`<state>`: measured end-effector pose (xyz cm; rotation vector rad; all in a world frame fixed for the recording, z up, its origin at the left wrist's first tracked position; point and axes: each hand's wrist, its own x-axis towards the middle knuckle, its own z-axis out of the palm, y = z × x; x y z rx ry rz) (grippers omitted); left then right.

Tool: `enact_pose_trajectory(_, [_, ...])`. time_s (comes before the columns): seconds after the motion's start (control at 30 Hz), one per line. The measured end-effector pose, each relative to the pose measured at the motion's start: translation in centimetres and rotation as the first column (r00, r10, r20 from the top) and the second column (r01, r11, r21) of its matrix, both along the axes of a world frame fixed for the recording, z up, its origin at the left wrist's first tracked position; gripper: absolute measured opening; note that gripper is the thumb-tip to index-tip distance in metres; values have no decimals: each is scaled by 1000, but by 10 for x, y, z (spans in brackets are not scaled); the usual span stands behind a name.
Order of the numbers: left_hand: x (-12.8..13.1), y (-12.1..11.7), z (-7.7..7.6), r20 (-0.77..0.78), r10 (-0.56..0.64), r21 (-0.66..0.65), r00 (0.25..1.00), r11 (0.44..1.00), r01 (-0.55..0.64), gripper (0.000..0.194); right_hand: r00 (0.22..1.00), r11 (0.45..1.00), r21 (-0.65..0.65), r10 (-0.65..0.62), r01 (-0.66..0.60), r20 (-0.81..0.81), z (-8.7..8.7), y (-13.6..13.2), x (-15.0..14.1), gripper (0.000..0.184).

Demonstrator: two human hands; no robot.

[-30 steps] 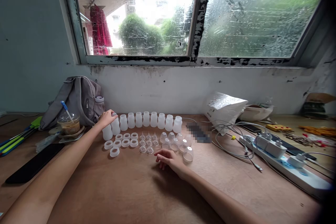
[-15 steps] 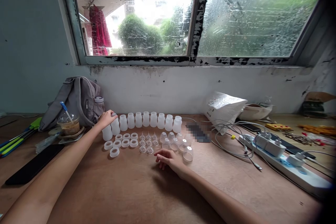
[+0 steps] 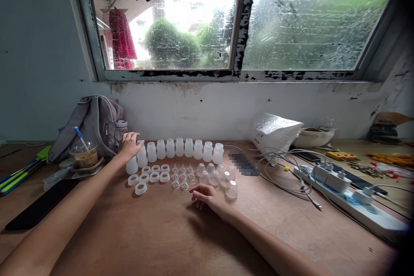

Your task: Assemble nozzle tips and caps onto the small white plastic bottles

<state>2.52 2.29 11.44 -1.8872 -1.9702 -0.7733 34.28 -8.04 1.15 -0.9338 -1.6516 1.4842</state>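
Observation:
My left hand (image 3: 130, 144) hovers over the left end of a curved row of frosted baby bottles (image 3: 170, 148), its fingers loosely stretched and apart. Just below it stands the leftmost bottle (image 3: 132, 165), partly covered by the hand and wrist. In front of the row lie several white screw rings (image 3: 141, 188). Beside these rings sit several clear nipples (image 3: 183, 176) in small rows. Clear dome caps (image 3: 231, 189) form a group farther right. My right hand (image 3: 208, 198) rests on the table near the caps, fingers loosely bent and apart, holding nothing visible.
At left are a grey backpack (image 3: 93, 125), a drink cup (image 3: 84, 154) and a black flat object (image 3: 42, 203). To the right lie a white bag (image 3: 274, 136), tangled cables (image 3: 284, 181) and a power strip (image 3: 352, 202). A window is above the wall.
My left hand has lifted slightly and shifted left, and its fingers have loosened from the bottle top. My right hand stays where it was.

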Motion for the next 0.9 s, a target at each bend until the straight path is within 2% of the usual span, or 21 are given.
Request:
enact_pose_trajectory(0.1, [19,-27,-5,-124,-159,54,979,985,166,26,999,1000,15,-28,27,30,-1,0,-2,36])
enact_pose_trajectory(0.13, [25,-39,-10,-167,-218,28,962,974,225,24,998,999,26,-40,39,47,-1,0,-3,35])
enact_pose_trajectory(0.2, [36,-62,-23,-216,-318,-108,923,947,302,21,994,996,58,-67,62,84,-3,-1,-5,32])
enact_pose_trajectory(0.3, [43,-93,-48,-259,-311,-269,914,933,240,21,986,989,123,-103,88,129,-6,-1,-8,25])
enact_pose_trajectory(0.4, [38,-110,-68,-364,-279,-267,889,945,187,19,974,976,198,-132,94,185,-6,3,-11,21])
enact_pose_trajectory(0.5, [31,-113,-79,-410,-250,-261,877,954,150,22,938,948,295,-203,117,281,-2,12,-16,19])
enact_pose_trajectory(0.63, [29,-110,-81,-355,-271,-284,895,943,172,21,827,851,505,-384,144,412,-2,26,-26,21])
enact_pose_trajectory(0.73, [37,-108,-78,-256,-316,-253,913,934,253,18,722,815,570,-457,105,520,-2,31,-29,19])
enact_pose_trajectory(0.8, [48,-109,-75,-155,-371,-214,916,918,335,16,697,793,605,-473,70,539,0,29,-28,12])
enact_pose_trajectory(0.9, [70,-109,-68,17,-464,-165,886,872,460,15,711,753,658,-474,22,519,5,22,-23,13])
